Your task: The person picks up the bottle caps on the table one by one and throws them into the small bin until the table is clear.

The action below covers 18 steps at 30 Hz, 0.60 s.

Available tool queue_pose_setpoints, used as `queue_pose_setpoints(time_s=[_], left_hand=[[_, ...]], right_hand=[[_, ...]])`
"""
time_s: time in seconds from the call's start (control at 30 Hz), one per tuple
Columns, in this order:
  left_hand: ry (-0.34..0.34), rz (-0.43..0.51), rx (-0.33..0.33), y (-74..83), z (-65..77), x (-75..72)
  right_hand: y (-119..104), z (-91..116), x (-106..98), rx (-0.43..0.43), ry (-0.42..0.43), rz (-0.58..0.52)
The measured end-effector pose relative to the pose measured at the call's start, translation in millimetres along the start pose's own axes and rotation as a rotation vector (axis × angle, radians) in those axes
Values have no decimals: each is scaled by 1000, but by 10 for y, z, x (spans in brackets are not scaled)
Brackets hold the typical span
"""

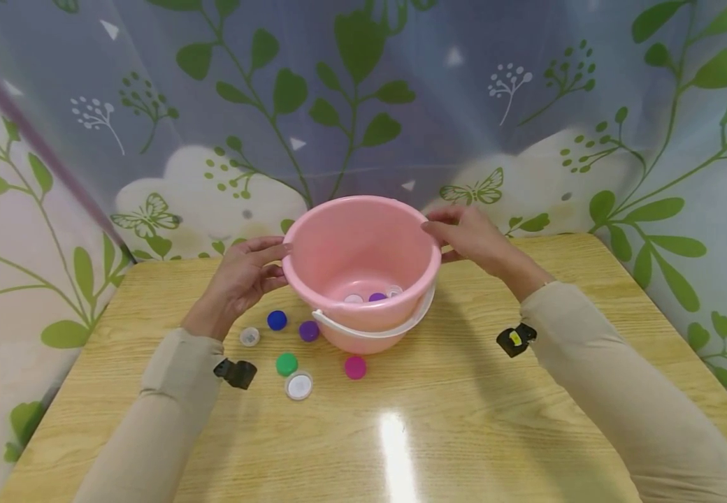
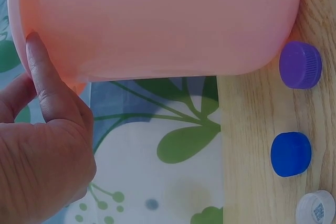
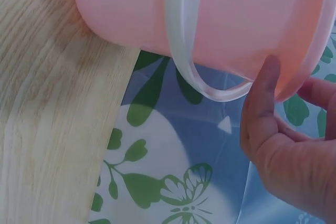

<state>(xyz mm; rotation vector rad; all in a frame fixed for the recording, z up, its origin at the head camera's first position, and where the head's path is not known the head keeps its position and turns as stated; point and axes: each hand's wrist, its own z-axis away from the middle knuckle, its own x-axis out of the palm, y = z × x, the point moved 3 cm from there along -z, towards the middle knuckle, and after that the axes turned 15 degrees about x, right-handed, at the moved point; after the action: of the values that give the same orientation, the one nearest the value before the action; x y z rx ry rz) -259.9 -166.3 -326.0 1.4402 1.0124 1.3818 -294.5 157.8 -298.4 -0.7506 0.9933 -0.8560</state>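
Observation:
A pink bucket (image 1: 363, 244) stands on the wooden table, its white handle (image 1: 379, 328) hanging down across the near side. My left hand (image 1: 247, 272) pinches the rim at the left, thumb and fingers on either side of the edge. Across from it, my right hand (image 1: 473, 237) grips the rim at the right in the same way. Inside the bucket lie a purple cap (image 1: 377, 297) and a few pale caps (image 1: 354, 298), partly hidden by the near rim. In the left wrist view, the left fingers (image 2: 44, 77) press the outer wall under the rim.
Loose bottle caps lie left and in front of the bucket: blue (image 1: 277, 321), purple (image 1: 309, 331), green (image 1: 286, 364), magenta (image 1: 355, 367) and two whitish ones, one a white cap (image 1: 299, 385). A leaf-patterned curtain (image 1: 212, 175) hangs behind the table (image 1: 495, 433).

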Motion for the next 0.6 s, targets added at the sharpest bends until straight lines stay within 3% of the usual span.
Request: queue_pose_setpoints(time_s=[0.3,0.6], left_hand=[[-1,13,3,-9,-1,11],[14,-26,-25,10,-3,15]], right_hand=[[32,-15,-28,129,-126,-127],[102,-62,-51,184,-232,-291]])
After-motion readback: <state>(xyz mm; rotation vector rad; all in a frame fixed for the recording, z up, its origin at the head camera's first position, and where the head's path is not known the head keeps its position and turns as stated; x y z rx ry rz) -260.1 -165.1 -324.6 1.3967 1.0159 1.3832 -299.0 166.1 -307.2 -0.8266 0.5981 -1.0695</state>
